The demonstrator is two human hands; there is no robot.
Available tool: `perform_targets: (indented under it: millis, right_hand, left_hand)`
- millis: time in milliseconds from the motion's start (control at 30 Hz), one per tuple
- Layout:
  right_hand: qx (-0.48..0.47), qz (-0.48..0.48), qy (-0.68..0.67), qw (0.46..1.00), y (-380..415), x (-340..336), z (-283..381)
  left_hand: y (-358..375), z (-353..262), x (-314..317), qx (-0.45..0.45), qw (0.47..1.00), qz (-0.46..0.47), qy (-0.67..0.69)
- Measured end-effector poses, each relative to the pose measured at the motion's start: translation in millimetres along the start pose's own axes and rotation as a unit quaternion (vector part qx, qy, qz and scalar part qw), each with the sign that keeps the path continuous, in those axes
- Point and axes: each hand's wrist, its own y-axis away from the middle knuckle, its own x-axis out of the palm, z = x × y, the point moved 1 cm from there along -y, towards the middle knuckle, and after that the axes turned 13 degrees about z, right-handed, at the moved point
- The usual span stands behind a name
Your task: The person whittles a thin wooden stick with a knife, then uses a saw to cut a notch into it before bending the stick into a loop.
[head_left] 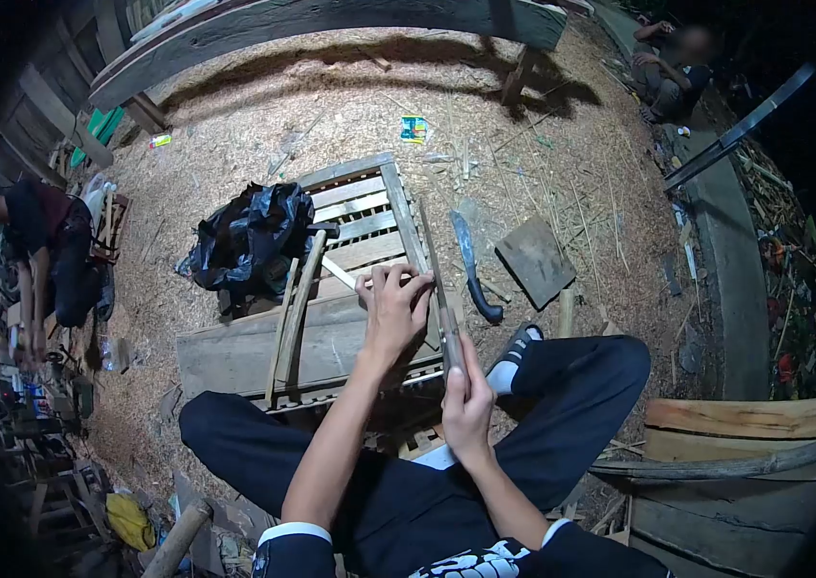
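Observation:
In my right hand is the handle end of a long, narrow-bladed tool, its blade pointing away from me. My left hand is closed on a thin pale wooden strip, fingertips right at the blade. Both hands are over a low slatted wooden table between my knees. A hammer lies on it to the left of my left hand, beside a thin stick. Behind the hammer sits a crumpled black plastic bag.
A curved machete and a square board lie on the shavings to the right. A long wooden bench spans the back. One person crouches at left, another sits at far right. Planks stand at lower right.

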Motion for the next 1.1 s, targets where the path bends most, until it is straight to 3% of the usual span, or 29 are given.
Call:
perform_targets:
  millis: [133,200,400,633,1000,1100]
  right_hand:
    - [-0.077,-0.008,0.068,0.995,7,2,3]
    - [-0.006,0.003,0.037,0.999,17,6,1]
    - [-0.051,-0.005,0.06,0.997,2,6,10]
    - [0.021,0.006,0.024,0.999,2,9,3]
    - [0.007,-0.023,-0.004,1.0,11,4,-11]
    - [-0.071,-0.043,0.049,0.995,10,1,-23]
  left_hand:
    - [-2,0,-4,0.014,1.0,-0.018,0.0]
    - [-2,1,-4,0.004,1.0,0.002,0.019]
    - [-2,0,-3,0.002,1.0,-0.008,0.005]
    - [-2,1,1,-0.017,1.0,-0.004,-0.009]
    - [-1,0,-1,-0.017,1.0,-0.002,-0.009]
    - [-1,1,1,-0.026,1.0,0.001,0.009]
